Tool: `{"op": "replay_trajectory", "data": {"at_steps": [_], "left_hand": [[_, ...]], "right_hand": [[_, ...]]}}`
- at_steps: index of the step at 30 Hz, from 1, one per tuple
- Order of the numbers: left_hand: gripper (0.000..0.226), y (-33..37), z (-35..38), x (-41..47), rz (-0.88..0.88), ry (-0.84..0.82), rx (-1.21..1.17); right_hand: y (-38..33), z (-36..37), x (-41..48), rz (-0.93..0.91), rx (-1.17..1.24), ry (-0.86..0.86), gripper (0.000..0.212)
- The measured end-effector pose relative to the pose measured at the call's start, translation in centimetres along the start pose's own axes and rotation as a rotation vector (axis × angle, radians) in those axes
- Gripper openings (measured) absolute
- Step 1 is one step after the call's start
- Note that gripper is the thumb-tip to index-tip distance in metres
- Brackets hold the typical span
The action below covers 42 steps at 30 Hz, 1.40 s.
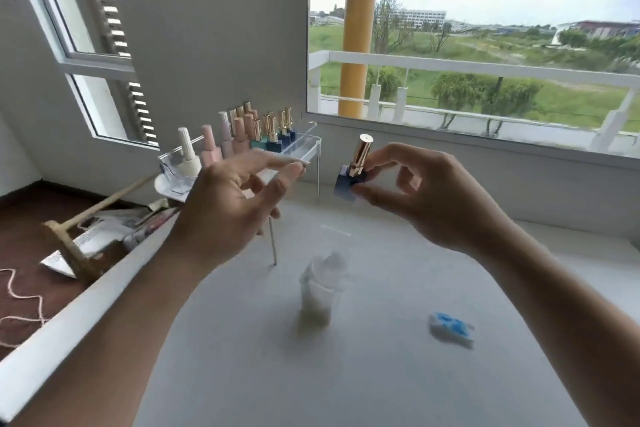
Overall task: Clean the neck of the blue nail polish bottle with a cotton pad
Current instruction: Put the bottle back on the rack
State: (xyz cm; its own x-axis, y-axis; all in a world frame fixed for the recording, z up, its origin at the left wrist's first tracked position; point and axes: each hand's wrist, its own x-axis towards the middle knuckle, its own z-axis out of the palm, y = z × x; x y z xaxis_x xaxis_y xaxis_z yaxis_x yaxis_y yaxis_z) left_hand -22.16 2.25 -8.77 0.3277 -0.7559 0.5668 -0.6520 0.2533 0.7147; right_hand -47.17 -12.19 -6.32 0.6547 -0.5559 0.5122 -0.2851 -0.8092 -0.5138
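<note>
My right hand [420, 191] holds the blue nail polish bottle [344, 185] up in the air, thumb and fingers pinching its dark blue body. A gold cap [361, 154] is on the bottle, tilted slightly right. To the left of the bottle hovers my left hand [235, 198], fingers spread and holding nothing. A used cotton pad [452, 329] stained blue lies on the table at the lower right. Below the hands stands a small clear cup [320, 291] stuffed with white cotton pads.
A clear rack [304, 149] on thin metal legs holds several pink, beige and blue polish bottles at the back left. The white table [381, 374] ends at a ledge on the left, with clutter and string on the floor beyond. A window sill runs behind.
</note>
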Motion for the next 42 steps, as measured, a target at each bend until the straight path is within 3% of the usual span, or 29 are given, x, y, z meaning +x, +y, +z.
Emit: {"op": "replay_trajectory", "data": {"at_steps": [4,9,14,20,25,29,35,42], "left_hand": [[0.022,-3.1,-4.6,1.9,0.121,0.091,0.201],[0.037,-6.9,-8.3,3.6,0.175,-0.014,0.464],[0.042,-10.0,-9.7,4.4,0.123,-0.086,0.448],[0.019,-12.1,-9.7,4.2,0.182,-0.080,0.416],[0.021,-12.6,-9.6,3.6,0.202,-0.033,0.393],[0.022,-12.7,-9.5,3.5,0.206,-0.029,0.374],[0.028,-12.2,-9.4,3.3,0.187,-0.038,0.377],[0.035,-10.4,-9.4,2.8,0.134,0.001,0.405]], "right_hand": [[-0.5,3.0,6.4,-0.057,0.019,0.038,0.018],[-0.9,7.2,12.2,-0.085,0.007,-0.025,0.027],[-0.1,11.1,17.5,-0.011,-0.089,-0.132,0.031],[0.6,13.6,21.5,0.039,-0.216,-0.325,0.029],[0.5,14.6,22.9,0.085,-0.245,-0.430,0.035],[0.4,15.2,23.1,0.117,-0.263,-0.443,0.045],[-0.1,14.8,22.6,0.117,-0.252,-0.450,0.036],[-1.0,12.0,19.8,0.044,-0.182,-0.292,0.042]]}}
